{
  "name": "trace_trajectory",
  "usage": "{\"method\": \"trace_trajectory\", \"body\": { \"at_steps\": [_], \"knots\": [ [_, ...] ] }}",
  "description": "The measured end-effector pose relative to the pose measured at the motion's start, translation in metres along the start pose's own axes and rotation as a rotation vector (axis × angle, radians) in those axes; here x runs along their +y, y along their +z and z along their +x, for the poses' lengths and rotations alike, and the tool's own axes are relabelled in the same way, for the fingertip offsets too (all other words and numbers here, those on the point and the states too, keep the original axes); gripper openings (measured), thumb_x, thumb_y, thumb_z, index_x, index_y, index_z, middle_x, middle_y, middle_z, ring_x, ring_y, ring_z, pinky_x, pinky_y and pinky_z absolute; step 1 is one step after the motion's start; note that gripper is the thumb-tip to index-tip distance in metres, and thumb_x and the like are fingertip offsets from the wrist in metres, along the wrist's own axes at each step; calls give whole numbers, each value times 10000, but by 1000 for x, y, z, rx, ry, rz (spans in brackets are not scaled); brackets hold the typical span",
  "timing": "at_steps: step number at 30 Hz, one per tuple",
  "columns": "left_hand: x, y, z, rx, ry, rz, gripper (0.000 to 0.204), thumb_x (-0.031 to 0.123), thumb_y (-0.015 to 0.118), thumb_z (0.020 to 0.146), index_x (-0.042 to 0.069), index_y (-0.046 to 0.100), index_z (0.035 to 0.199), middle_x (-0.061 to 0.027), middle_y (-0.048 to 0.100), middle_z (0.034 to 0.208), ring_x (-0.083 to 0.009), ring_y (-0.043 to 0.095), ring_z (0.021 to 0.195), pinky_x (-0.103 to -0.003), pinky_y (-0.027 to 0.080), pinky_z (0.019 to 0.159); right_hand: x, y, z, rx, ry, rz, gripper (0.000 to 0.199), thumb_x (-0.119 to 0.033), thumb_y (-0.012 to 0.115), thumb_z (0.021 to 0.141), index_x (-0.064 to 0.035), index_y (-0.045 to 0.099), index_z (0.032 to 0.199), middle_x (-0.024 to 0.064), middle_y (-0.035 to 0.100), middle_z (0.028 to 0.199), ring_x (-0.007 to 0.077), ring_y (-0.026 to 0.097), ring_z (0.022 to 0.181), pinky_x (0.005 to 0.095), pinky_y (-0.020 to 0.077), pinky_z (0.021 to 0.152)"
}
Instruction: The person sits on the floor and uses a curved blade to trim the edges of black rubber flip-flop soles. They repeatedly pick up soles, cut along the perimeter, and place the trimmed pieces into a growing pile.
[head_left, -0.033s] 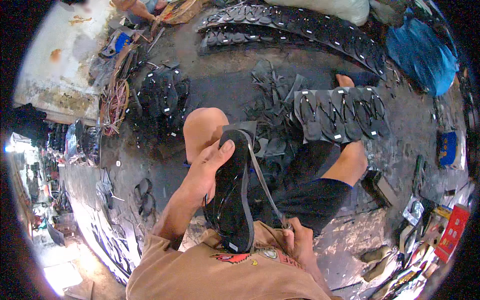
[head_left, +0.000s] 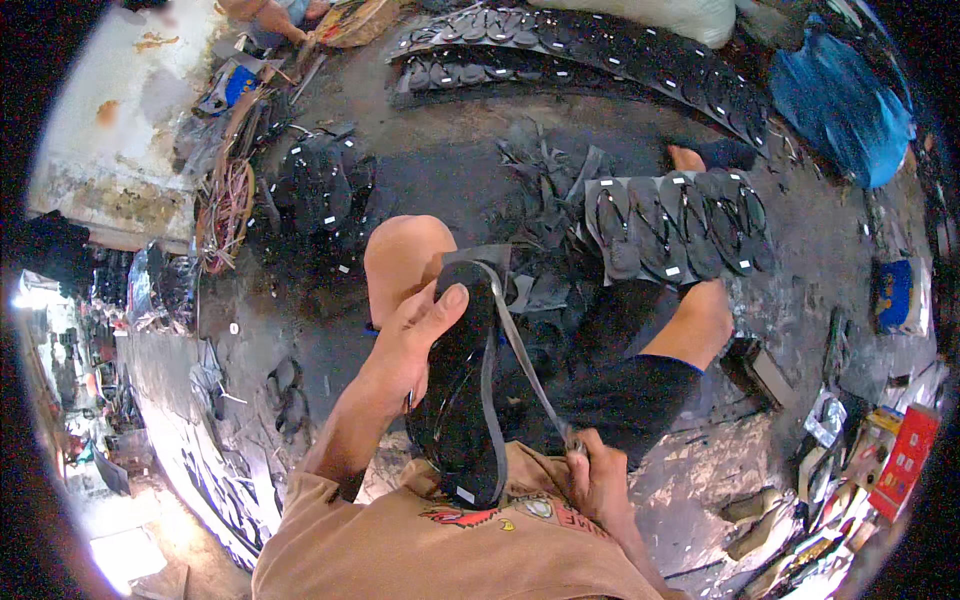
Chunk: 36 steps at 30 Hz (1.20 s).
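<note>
My left hand (head_left: 420, 325) grips a black flip-flop (head_left: 462, 385) near its toe end, thumb pressed on the footbed. The flip-flop lies lengthwise in front of my shirt, its heel end with a small white label toward me. A flap of dark grey sheet sticks out beyond the toe. From the toe edge a thin grey strip (head_left: 527, 362) runs down to my right hand (head_left: 598, 475), whose fingers are closed round its lower end. Something small and shiny shows at those fingers, too small to name. The flip-flop's straps are partly hidden in shadow.
Several black flip-flops on a sheet (head_left: 640, 230) lie ahead to the right, beside my foot. Dark scraps (head_left: 545, 170) are heaped in the middle. Long rows of flip-flops (head_left: 590, 60) stretch across the back. A blue plastic bag (head_left: 840, 110) and a red box (head_left: 903, 465) stand right.
</note>
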<state>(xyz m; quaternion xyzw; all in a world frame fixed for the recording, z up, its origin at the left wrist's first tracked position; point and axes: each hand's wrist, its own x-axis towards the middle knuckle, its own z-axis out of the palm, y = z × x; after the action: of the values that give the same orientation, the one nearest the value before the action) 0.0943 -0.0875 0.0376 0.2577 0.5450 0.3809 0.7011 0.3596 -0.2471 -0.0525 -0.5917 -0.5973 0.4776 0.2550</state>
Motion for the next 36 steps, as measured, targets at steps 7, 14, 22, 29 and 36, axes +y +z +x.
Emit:
{"method": "trace_trajectory", "body": {
  "at_steps": [7, 14, 22, 29, 36],
  "knots": [
    [6, -2, 18, -112, 30, 217, 515, 353, 617, 1067, 32, 501, 1453, -37, 630, 1291, -146, 572, 1195, -312, 445, 1060, -41, -63, 137, -194, -143, -235, 248, -290, 569, 1058, -82, 609, 1187, 255, 609, 716, 475, 648, 712, 516, 469, 624],
    [13, 2, 26, -119, 28, 352, 514, 362, 590, 1081, 31, 486, 1461, -41, 604, 1296, -153, 538, 1224, -312, 416, 1085, -101, -101, 223, -477, -279, -358, 576, -456, 460, 1090, -72, 407, 1516, 262, 657, 742, 489, 668, 774, 567, 496, 738],
    [24, -4, 31, -130, 8, 566, 448, 317, 585, 1080, 28, 567, 1421, -80, 614, 1338, -173, 575, 1230, -339, 450, 1068, -121, -104, 241, -510, -486, -179, 544, -402, 455, 1106, -101, 430, 1558, 130, 619, 680, 308, 621, 614, 454, 482, 627],
    [-13, 76, 57, -245, 460, -588, 340, 127, 738, 935, 125, 651, 1264, -119, 671, 1278, -290, 668, 1156, -481, 510, 1073, -92, -60, 198, 218, -259, 520, 521, -280, 474, 1108, -162, 416, 1612, -16, 495, 684, 89, 466, 613, 279, 440, 591],
    [4, 76, 111, 67, 386, -646, 240, 225, 759, 972, 92, 704, 1163, -60, 756, 1138, -208, 722, 1042, -380, 597, 941, -19, -4, 145, 369, -213, 87, 289, -255, 487, 1093, -30, 608, 1228, 71, 527, 651, 184, 555, 556, 350, 410, 525]
  ]
}}
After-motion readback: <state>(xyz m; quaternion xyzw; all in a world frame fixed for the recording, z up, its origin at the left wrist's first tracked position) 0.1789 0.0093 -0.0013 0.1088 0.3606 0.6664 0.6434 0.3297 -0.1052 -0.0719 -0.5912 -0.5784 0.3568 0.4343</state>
